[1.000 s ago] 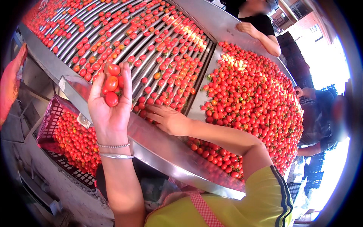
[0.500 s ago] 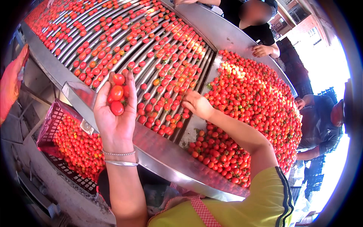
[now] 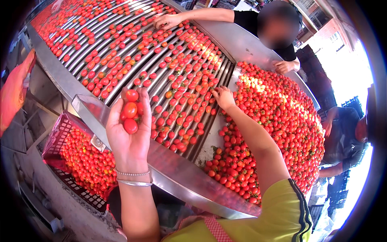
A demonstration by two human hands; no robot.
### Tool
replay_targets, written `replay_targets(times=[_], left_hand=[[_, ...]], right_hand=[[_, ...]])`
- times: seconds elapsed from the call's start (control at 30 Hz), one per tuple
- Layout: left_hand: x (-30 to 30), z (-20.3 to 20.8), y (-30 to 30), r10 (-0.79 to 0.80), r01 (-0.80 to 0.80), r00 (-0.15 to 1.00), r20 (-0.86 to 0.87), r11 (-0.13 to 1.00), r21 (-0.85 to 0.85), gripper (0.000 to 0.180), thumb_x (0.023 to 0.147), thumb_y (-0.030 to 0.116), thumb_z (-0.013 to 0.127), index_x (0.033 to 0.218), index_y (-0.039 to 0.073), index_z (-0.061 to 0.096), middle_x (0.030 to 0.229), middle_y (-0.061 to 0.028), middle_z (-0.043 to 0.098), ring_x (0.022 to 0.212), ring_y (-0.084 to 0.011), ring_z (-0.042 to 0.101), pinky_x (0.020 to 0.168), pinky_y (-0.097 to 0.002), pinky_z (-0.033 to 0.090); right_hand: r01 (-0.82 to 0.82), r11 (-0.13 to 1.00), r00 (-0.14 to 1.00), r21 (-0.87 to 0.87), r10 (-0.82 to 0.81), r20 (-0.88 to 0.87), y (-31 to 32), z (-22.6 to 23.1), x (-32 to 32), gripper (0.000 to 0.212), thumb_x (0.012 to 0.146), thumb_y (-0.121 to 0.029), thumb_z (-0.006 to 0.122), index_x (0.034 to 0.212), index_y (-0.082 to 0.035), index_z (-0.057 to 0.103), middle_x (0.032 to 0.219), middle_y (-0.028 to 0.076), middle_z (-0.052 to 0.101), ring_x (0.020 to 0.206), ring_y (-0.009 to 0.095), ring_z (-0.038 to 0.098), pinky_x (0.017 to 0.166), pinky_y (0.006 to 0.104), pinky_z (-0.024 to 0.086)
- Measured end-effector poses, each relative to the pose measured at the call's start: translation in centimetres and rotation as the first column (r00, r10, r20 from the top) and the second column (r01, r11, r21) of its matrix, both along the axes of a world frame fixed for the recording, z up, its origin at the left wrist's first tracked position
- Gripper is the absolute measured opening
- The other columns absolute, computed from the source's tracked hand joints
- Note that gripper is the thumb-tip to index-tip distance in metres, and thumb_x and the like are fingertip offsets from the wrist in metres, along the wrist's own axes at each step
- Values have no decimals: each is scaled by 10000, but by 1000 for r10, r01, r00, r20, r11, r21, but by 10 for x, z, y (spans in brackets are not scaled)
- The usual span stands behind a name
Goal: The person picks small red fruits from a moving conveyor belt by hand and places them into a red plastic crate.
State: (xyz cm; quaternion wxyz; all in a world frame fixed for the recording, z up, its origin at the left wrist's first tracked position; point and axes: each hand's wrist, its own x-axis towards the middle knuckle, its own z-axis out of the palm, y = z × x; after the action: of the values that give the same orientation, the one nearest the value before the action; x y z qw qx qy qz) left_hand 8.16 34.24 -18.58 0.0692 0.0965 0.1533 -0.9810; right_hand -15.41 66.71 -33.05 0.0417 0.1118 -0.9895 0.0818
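A: Entry, current frame. What do I log for the left hand (image 3: 128, 135)?

B: I see it raised palm-up over the near metal rim (image 3: 177, 177) of the sorting desk (image 3: 250, 44), fingers curled loosely around a small cluster of cherry tomatoes (image 3: 130, 113). I count roughly three red ones, stacked between fingertips and palm. Two thin bracelets (image 3: 133, 178) sit at the wrist.

A: And the right hand (image 3: 223, 97)?

B: Stretched forward, sleeve in yellow-green (image 3: 278, 213). I note the fingers bent down onto the tomatoes at the edge where the roller bed (image 3: 133, 52) meets the heaped pile (image 3: 282, 121). Fingertips touch fruit; whether they are pinched on one I cannot tell.

A: Location of the fruit overall?

B: Loose tomatoes lie scattered in rows along the curved metal rollers, upper left to centre. The dense heap fills the desk on the right. Below the left hand, off the rim, a pink slatted crate (image 3: 56, 141) holds more tomatoes.

A: Others present?

B: A person in a black top (image 3: 252, 20) across the desk, one hand (image 3: 167, 20) on the rollers, the other hand (image 3: 284, 65) at the far edge of the heap. Another person (image 3: 342, 133) stands at the right margin, partly cut off.
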Motion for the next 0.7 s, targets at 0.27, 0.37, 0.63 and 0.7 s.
replay_targets(times=[0.27, 0.37, 0.63, 0.7], left_hand=[[-1, 1, 9, 5, -8, 999, -47, 998, -62, 306, 937, 119, 496, 1204, -28, 526, 1256, -218, 482, 1198, -320, 481, 935, -399, 519], [1, 3, 8, -13, 13, 1000, -14, 1000, 12, 280, 945, 140, 485, 1190, 21, 548, 1256, -186, 504, 1214, -323, 477, 914, -451, 524], [7, 8, 7, -47, 42, 998, 53, 994, 98, 291, 956, 161, 459, 1211, 73, 570, 1321, -140, 454, 1297, -246, 385, 916, -469, 509], [5, 6, 8, -63, 58, 997, 46, 993, 103, 290, 956, 160, 459, 1211, 76, 570, 1323, -140, 455, 1298, -248, 384, 915, -469, 508]], right_hand=[[91, 899, 985, -429, -146, -96, 15, -4, -116, 428, 865, -214, 573, 1265, -72, 524, 1151, 270, 570, 1085, 406, 547, 941, 438, 439], [154, 908, 977, -390, -200, -80, 7, -13, -158, 471, 856, -222, 584, 1299, -81, 507, 1201, 282, 546, 1099, 402, 548, 960, 422, 436], [125, 992, 992, -28, -125, 27, -47, -18, -188, 572, 799, -9, 476, 1357, -129, 443, 1310, 179, 518, 1161, 328, 533, 945, 414, 447], [98, 992, 988, 81, -87, -125, -42, -19, -183, 457, 801, -2, 479, 1247, -98, 508, 1214, 171, 570, 1108, 343, 547, 926, 424, 453]])
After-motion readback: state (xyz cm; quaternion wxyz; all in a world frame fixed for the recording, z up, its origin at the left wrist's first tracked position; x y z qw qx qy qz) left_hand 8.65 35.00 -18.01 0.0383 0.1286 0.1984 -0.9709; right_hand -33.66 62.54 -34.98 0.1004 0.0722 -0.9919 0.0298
